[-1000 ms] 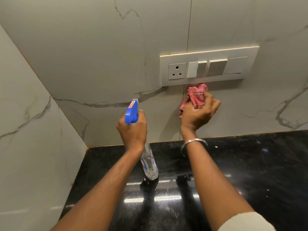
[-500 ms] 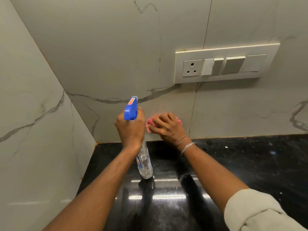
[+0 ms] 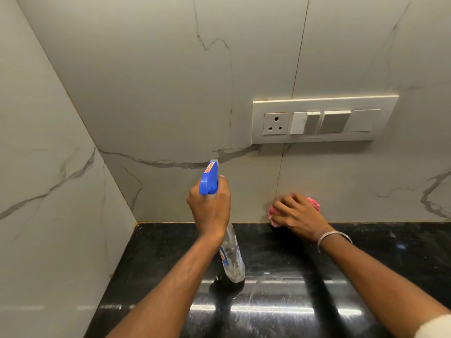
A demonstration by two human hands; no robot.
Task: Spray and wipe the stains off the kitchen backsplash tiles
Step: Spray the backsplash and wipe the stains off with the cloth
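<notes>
left hand (image 3: 211, 211): fingers wrapped tight around the neck of the spray bottle (image 3: 229, 254), one finger up by the blue trigger head (image 3: 209, 178); bottle held clear of the counter, nozzle facing the wall.
right hand (image 3: 296, 213): fingers curled down over the pink cloth (image 3: 313, 203), pressing it flat to the tile; cloth shows only at the edges of the hand.
where the cloth is: low on the backsplash tiles (image 3: 170, 93), just above the seam with the black countertop (image 3: 305, 264), right beside the vertical grout line (image 3: 278, 184).
step in hand: judged to be wiping the bottom strip of tile, sprayer idle.
stains: none i can make out; the grey lines are marble veining.
risk, electrics: the switch plate (image 3: 322, 119) with its socket (image 3: 276, 123) sits above the cloth; a spray aimed high or mist drifting up could wet it.
risk, runoff: liquid may run to the seam and pool on the counter.
risk, grip: a wet bottle held one-handed could slip and drop.
risk, missed area: the left corner may go unwiped.
</notes>
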